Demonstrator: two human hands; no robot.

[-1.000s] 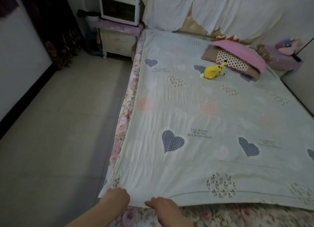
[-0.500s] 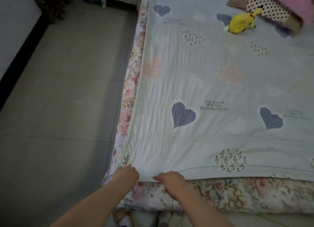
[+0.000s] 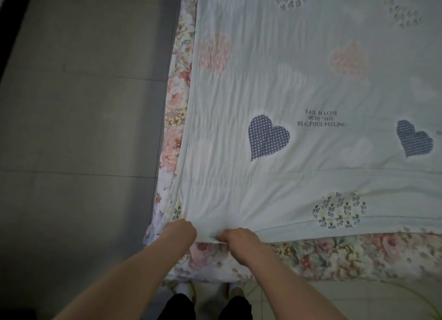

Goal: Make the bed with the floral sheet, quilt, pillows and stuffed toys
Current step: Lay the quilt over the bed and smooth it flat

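While you stand at the near corner of the bed, both of your hands are on the quilt [image 3: 311, 92], close together at its near left corner. Your left hand [image 3: 182, 231] is curled round the corner itself, fingers tucked out of sight with the fabric bunched at them, and your right hand [image 3: 235, 238] pinches the hem just beside it, with a small fold of cloth raised between the two. The one pale quilt lies spread flat over the mattress, and its near edge runs away to the right. The floral sheet [image 3: 334, 260] lies under it and shows as two strips, one along the left side and one across the near end, where it hangs down toward the floor [image 3: 83, 128]. On the quilt you can count two navy hearts, a dotted heart [image 3: 267, 138] and a striped heart [image 3: 413, 139]. There are also two pink hearts, the left pink heart [image 3: 215, 51] and the right pink heart [image 3: 349, 60], and three sprig-patterned ones, the nearest sprig heart [image 3: 339, 209] lying close to the hem. One block of printed lettering [image 3: 321, 118] sits between the navy pair. Below your forearms, two pale shoes [image 3: 184, 289] and two black trouser legs [image 3: 177, 307] show on the tiles.
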